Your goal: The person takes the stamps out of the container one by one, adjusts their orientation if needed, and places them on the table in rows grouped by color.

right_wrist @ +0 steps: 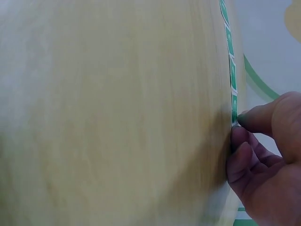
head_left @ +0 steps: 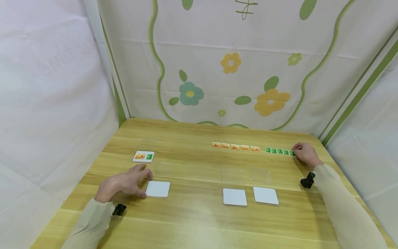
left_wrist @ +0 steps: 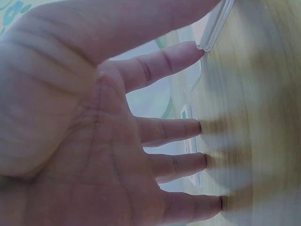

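Observation:
My left hand [head_left: 127, 181] spreads its fingers on the table beside a white square card piece [head_left: 158, 189]. Its thumb and index finger touch the left corners of this piece, and in the left wrist view the index fingertip [left_wrist: 190, 52] meets a corner. The other fingertips stand on the wood. At the far right, my right hand [head_left: 306, 154] pinches the end of a row of small green stickers [head_left: 280, 151], thumb and index finger at the last sticker [right_wrist: 234, 114]. The remaining fingers of that hand are curled.
A row of orange picture stickers [head_left: 235, 147] lies left of the green ones. A white piece bearing an orange and a green sticker [head_left: 140, 156] lies at left. Two white pieces [head_left: 234, 197] lie at front right, with clear square covers [head_left: 232, 176] behind. Printed cloth [head_left: 211, 69] walls the table.

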A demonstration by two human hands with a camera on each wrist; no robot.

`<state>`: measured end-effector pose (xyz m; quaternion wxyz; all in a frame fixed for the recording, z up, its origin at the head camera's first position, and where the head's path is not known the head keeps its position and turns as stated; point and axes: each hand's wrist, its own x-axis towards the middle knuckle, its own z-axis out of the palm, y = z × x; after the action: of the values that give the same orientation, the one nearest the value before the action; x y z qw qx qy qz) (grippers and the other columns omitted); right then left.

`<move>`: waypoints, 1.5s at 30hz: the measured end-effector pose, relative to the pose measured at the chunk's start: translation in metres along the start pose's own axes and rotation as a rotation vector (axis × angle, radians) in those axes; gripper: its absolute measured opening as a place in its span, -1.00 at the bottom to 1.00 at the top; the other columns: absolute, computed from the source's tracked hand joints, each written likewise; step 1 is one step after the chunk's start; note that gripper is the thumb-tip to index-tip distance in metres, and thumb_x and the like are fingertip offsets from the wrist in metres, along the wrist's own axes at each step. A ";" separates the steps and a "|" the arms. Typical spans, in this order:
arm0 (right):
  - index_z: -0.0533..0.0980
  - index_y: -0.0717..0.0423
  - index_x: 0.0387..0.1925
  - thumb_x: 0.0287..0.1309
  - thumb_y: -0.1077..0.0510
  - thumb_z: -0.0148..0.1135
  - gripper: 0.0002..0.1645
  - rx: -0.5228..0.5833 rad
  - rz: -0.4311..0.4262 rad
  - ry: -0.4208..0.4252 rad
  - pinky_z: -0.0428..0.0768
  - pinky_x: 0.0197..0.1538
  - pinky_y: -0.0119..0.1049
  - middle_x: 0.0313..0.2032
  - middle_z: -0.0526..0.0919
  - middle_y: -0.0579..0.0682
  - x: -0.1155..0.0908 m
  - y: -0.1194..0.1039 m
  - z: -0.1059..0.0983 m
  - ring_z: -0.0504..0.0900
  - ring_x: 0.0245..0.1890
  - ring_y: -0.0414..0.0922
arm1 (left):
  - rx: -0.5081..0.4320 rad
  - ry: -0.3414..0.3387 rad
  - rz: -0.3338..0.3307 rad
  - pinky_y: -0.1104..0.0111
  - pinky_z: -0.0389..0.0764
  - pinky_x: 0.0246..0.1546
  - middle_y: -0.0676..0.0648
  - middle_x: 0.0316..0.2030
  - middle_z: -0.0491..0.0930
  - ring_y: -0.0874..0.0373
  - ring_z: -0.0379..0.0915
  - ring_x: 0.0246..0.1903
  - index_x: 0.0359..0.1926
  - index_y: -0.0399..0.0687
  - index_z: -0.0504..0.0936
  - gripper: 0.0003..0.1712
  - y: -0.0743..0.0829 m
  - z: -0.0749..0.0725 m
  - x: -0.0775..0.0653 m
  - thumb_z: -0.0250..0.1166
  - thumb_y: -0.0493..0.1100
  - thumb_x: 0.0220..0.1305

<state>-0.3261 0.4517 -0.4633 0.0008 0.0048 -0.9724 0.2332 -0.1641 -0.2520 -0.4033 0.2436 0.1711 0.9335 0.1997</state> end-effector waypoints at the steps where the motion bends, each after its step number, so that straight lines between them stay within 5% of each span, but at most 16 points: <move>1: 0.52 0.35 -0.10 0.35 0.12 0.03 -0.67 0.001 0.000 -0.001 0.41 -0.38 -0.29 -0.44 0.61 0.12 0.000 0.000 -0.001 0.49 -0.45 -0.08 | -0.005 -0.001 -0.004 -0.31 0.34 0.08 -0.43 0.46 -0.09 -0.48 -0.15 0.42 -0.07 0.21 0.42 -0.52 0.000 0.000 0.000 0.50 -0.01 0.07; 18: 0.45 0.37 -0.02 0.38 0.10 -0.02 -0.62 0.080 0.043 -0.039 0.48 -0.46 -0.25 -0.52 0.60 0.07 -0.003 -0.009 -0.008 0.51 -0.56 -0.11 | -0.011 0.040 0.009 -0.31 0.31 0.14 -0.46 0.42 0.05 -0.48 0.01 0.37 -0.10 0.13 0.50 -0.61 -0.004 -0.003 0.003 0.44 0.08 0.14; 27: 0.44 0.36 -0.01 0.39 0.08 -0.03 -0.60 0.045 0.001 0.005 0.46 -0.33 -0.29 -0.15 0.59 0.34 -0.007 -0.022 -0.011 0.55 -0.29 0.02 | 0.004 0.075 0.063 -0.09 0.41 0.11 -0.25 0.21 0.38 -0.20 0.33 0.17 -0.15 0.02 0.53 -0.67 -0.007 -0.006 0.008 0.38 0.08 0.22; 33: 0.40 0.37 0.05 0.40 0.08 -0.10 -0.57 0.097 -0.009 -0.006 0.53 -0.40 -0.29 -0.10 0.57 0.41 -0.011 -0.031 -0.011 0.61 -0.38 -0.03 | 0.017 0.133 0.122 0.27 0.44 -0.19 -0.04 -0.12 0.57 0.08 0.41 -0.18 -0.14 -0.08 0.54 -0.70 -0.007 -0.012 0.010 0.34 0.01 0.27; 45: 0.35 0.39 0.12 0.46 -0.04 -0.15 -0.45 0.129 -0.053 -0.043 0.62 -0.37 -0.13 -0.07 0.55 0.46 -0.017 -0.052 -0.022 0.64 -0.41 0.07 | 0.035 0.185 0.114 0.27 0.45 -0.17 -0.09 -0.07 0.58 0.10 0.42 -0.20 -0.07 -0.11 0.52 -0.70 -0.001 -0.025 0.007 0.28 -0.01 0.33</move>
<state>-0.3090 0.4157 -0.4201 -0.0143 0.0356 -0.9547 0.2950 -0.1827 -0.2575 -0.3867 0.1415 0.2090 0.9441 0.2119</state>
